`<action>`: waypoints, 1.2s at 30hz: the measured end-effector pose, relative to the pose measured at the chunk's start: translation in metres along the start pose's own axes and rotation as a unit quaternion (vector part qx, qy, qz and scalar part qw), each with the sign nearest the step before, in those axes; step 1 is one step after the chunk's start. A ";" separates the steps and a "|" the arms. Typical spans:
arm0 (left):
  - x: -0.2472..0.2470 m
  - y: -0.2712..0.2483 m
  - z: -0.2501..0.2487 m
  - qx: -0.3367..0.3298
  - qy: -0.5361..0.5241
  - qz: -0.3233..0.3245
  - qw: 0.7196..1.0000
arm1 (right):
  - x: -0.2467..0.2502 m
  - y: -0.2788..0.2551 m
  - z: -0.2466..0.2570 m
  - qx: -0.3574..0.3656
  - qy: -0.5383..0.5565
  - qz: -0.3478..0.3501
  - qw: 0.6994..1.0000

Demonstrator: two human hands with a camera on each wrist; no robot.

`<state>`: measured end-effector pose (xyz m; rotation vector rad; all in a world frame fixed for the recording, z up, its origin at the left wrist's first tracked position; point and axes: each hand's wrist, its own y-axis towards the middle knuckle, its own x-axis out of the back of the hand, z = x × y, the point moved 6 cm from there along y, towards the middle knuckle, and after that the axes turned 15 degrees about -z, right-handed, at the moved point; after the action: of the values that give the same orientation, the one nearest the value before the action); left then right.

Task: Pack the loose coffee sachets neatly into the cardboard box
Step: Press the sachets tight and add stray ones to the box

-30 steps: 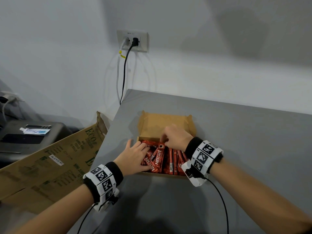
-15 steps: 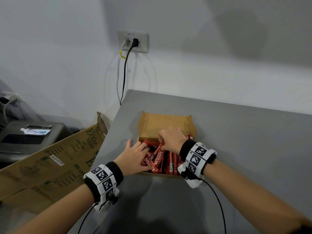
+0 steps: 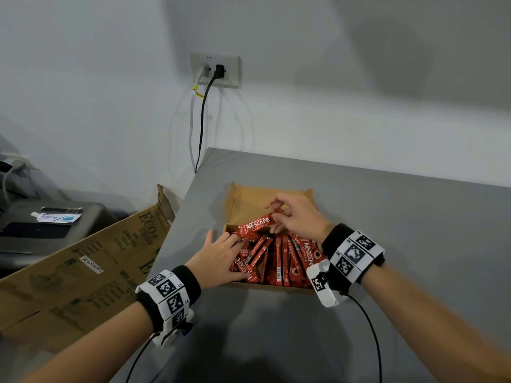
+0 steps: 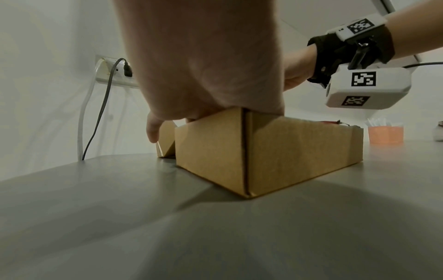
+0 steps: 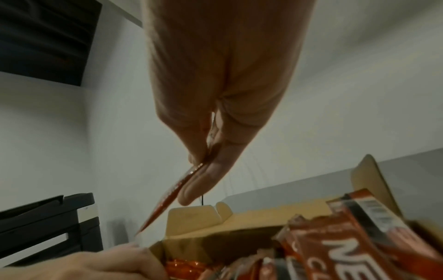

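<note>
Two hands work over a small brown cardboard box (image 3: 243, 197) that sits on a grey table (image 3: 387, 217), with its lid flap folded back toward the wall. Every place below is given relative to that box.

At the box's left edge, the left hand (image 3: 218, 258) lies with fingers straight and slightly spread, resting on the red sachets (image 3: 279, 261) in the left part of the box; its thumb points away over the left wall. From the left wrist view, the palm (image 4: 203, 56) sits on the box's near left corner (image 4: 244, 151).

Inside the box, many red stick sachets with white Nescafe Classic lettering lie packed side by side. Most have their long axis running from the box's near wall to its far wall, some leaning at a slant; a few near the left side lie crooked.

Above the box's far left part, one sachet (image 3: 257, 225) is lifted, its long axis running roughly across the box, left end lower, lettering facing up.

Over the box's far right part, the right hand (image 3: 296, 217) pinches that sachet's right end between thumb and fingertips. In the right wrist view the sachet (image 5: 172, 191) shows edge-on, a thin red strip slanting down toward the left hand (image 5: 84, 265).
</note>
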<state>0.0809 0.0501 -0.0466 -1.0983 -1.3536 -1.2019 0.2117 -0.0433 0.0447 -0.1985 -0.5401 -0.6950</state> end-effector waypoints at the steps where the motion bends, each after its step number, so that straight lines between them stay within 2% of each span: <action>1: 0.000 0.000 0.000 0.000 0.000 0.003 1.000 | 0.000 -0.001 -0.001 0.002 0.000 -0.001 1.000; 5: -0.003 0.000 0.000 -0.005 0.014 0.015 1.000 | -0.002 -0.003 -0.003 0.019 -0.028 0.003 0.999; 8: -0.003 0.000 0.001 -0.010 0.016 0.001 1.000 | -0.002 0.001 0.000 0.061 -0.113 -0.029 0.991; 12: 0.000 -0.001 -0.002 -0.044 0.036 -0.058 0.997 | -0.021 0.001 0.004 0.123 -0.230 -0.025 0.965; 15: 0.003 -0.002 -0.005 -0.054 0.002 -0.097 0.994 | -0.034 0.002 0.006 0.130 -0.244 -0.019 0.961; 19: 0.000 0.000 -0.004 -0.042 -0.047 -0.086 0.994 | -0.042 0.008 0.010 0.148 -0.297 0.015 0.943; 23: 0.001 -0.003 -0.005 -0.057 -0.022 -0.146 0.987 | -0.047 0.010 0.006 0.152 -0.325 0.015 0.933; 29: 0.003 -0.002 -0.006 -0.078 0.009 -0.185 0.980 | -0.062 0.009 0.012 0.155 -0.331 0.051 0.929; 32: 0.005 -0.002 -0.007 -0.083 0.007 -0.186 0.979 | -0.070 0.007 0.013 0.175 -0.374 0.070 0.908; 36: 0.006 -0.002 -0.007 -0.085 0.011 -0.185 0.979 | -0.069 0.010 0.013 0.178 -0.395 0.063 0.899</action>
<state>0.0786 0.0426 -0.0405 -0.9707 -1.5016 -1.6217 0.1688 0.0067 0.0185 -0.1650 -1.4090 -0.3523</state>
